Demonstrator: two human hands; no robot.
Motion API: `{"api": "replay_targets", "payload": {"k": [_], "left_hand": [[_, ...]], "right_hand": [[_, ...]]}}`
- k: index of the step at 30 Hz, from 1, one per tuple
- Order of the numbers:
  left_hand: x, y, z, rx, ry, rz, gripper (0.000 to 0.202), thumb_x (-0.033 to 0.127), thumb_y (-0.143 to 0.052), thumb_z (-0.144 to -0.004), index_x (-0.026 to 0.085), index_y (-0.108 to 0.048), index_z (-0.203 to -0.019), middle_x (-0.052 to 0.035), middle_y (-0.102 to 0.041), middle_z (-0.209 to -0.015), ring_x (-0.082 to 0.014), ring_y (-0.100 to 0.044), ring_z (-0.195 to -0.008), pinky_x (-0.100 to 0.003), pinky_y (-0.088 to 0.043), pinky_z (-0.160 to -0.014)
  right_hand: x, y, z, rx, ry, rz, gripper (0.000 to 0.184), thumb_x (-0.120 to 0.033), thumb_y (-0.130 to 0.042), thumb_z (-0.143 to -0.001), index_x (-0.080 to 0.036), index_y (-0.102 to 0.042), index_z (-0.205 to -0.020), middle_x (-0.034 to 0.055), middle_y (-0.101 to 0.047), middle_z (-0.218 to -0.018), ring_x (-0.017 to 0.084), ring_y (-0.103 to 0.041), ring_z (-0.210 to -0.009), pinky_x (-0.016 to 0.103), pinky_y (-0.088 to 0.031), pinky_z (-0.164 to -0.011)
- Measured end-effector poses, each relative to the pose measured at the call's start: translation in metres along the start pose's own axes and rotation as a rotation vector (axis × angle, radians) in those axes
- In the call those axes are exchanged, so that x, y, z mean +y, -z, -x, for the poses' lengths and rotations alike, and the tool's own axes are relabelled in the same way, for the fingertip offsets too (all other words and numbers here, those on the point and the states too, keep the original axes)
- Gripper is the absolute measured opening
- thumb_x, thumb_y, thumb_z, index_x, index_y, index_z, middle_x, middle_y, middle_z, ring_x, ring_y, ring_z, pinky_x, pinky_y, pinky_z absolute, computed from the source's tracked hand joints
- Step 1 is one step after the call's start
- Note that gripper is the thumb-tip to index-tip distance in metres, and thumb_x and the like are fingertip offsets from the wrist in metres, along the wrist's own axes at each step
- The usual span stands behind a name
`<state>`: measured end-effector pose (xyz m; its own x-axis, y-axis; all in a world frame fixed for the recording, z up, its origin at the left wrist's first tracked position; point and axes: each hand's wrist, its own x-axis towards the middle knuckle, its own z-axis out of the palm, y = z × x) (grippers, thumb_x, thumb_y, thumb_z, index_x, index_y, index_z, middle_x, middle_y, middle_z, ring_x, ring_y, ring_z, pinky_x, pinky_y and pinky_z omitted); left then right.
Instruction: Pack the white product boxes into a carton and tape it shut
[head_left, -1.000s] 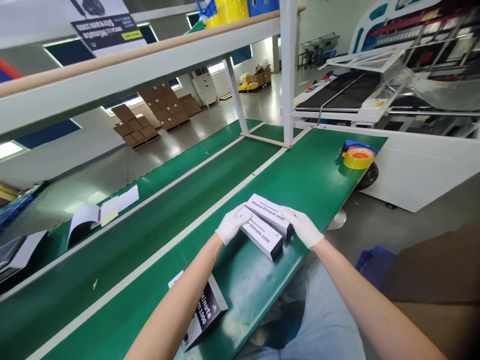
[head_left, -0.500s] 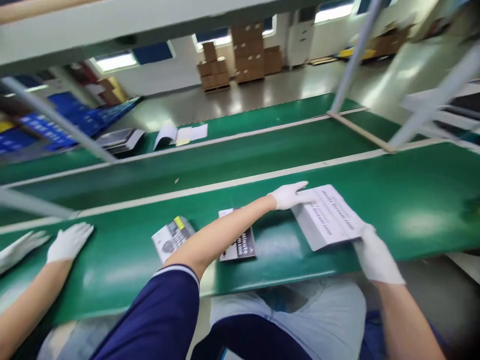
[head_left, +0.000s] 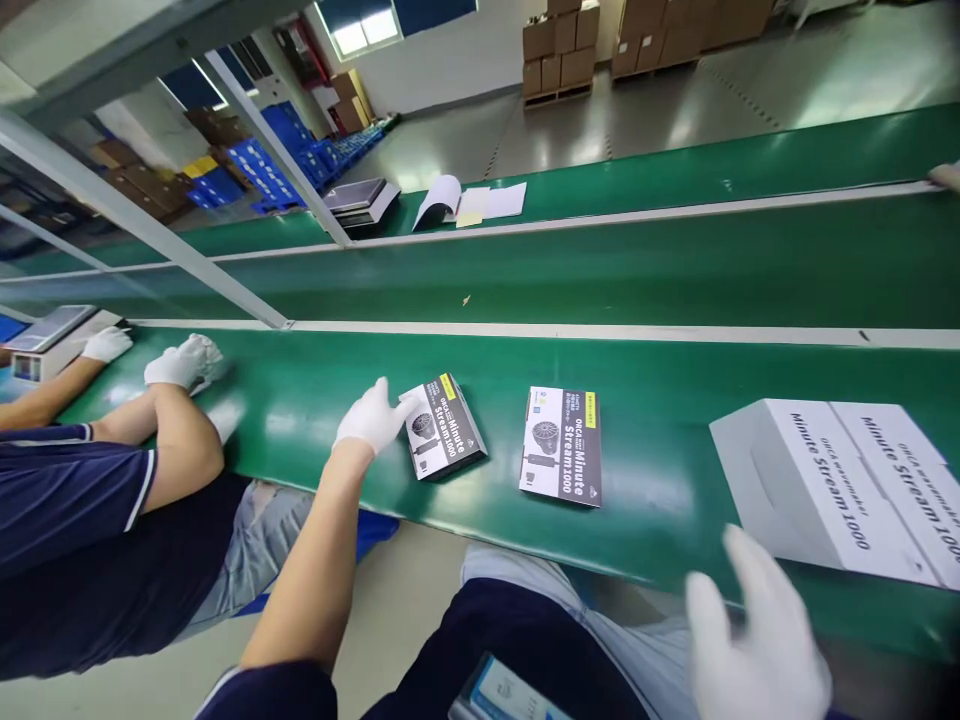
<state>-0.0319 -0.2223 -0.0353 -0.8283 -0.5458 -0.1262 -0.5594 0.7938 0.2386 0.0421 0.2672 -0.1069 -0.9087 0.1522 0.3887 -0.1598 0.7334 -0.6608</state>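
My left hand [head_left: 373, 417], in a white glove, reaches to a small black-and-white printed box [head_left: 445, 428] marked Minute Stream 1000. Its fingers are apart, and the fingertips are at the box's left edge. A second printed box [head_left: 561, 447] with the same design lies to the right on the green work surface. My right hand [head_left: 757, 635], also gloved and slightly blurred, hovers at the near edge with thumb and fingers spread and nothing between them. Beyond it rests a larger white carton [head_left: 840, 490] with Minute Stream 1000 lettering, touched by neither hand.
To my left, a co-worker's gloved hand [head_left: 180, 365] is over the same green surface [head_left: 652, 380]. Papers [head_left: 491, 202] and a stack of flat items [head_left: 364, 200] lie on the far strip. A slanted metal post [head_left: 277, 150] rises at the left. Brown cartons [head_left: 561, 45] stand behind.
My view has turned left. Both hands have let go of the white carton, which now rests on the surface. My left hand has moved left to the small printed box.
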Motion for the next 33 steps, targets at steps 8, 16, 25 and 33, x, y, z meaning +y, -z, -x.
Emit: {"api": "replay_targets", "payload": {"k": [8,16,25,33], "left_hand": [[-0.02,-0.048,0.04,-0.125,-0.14,0.846,0.071,0.059,-0.056,-0.097,0.017,-0.052,-0.154,-0.0077,-0.065,-0.143,-0.0304,-0.062,-0.131,-0.036,-0.053,-0.11],[-0.008,-0.06,0.014,-0.307,-0.271,1.113,0.077,0.054,-0.065,-0.095,0.012,-0.05,-0.158,-0.0111,-0.071,-0.133,-0.0318,-0.066,-0.123,-0.041,-0.054,-0.109],[0.008,-0.048,0.029,-0.044,-0.172,0.583,0.085,0.051,-0.057,-0.101,0.011,-0.026,-0.169,-0.0174,-0.04,-0.165,-0.0327,-0.047,-0.146,-0.042,-0.042,-0.122],[0.067,-0.027,0.071,-0.018,-0.142,-0.059,0.085,0.072,-0.056,-0.098,0.015,-0.041,-0.16,-0.0248,-0.036,-0.162,-0.0437,-0.054,-0.13,-0.047,-0.052,-0.101]], "right_hand": [[-0.094,-0.06,-0.012,-0.238,0.419,0.001,0.044,-0.039,-0.049,-0.106,-0.019,-0.056,-0.145,0.0175,-0.059,-0.144,0.038,-0.053,-0.137,0.062,-0.044,-0.114],[-0.107,-0.095,-0.022,-0.205,0.468,0.084,0.021,-0.029,-0.058,-0.101,-0.014,-0.066,-0.113,0.0209,-0.064,-0.131,0.041,-0.052,-0.135,0.06,-0.043,-0.115],[-0.128,-0.098,-0.029,-0.228,0.404,0.24,0.06,-0.049,-0.068,-0.09,-0.01,-0.062,-0.135,0.0249,-0.055,-0.143,0.05,-0.036,-0.143,0.072,-0.027,-0.118],[-0.136,-0.114,-0.034,-0.29,0.349,0.262,0.06,-0.057,-0.071,-0.087,-0.015,-0.065,-0.129,0.025,-0.053,-0.143,0.053,-0.034,-0.14,0.074,-0.036,-0.107]]}}
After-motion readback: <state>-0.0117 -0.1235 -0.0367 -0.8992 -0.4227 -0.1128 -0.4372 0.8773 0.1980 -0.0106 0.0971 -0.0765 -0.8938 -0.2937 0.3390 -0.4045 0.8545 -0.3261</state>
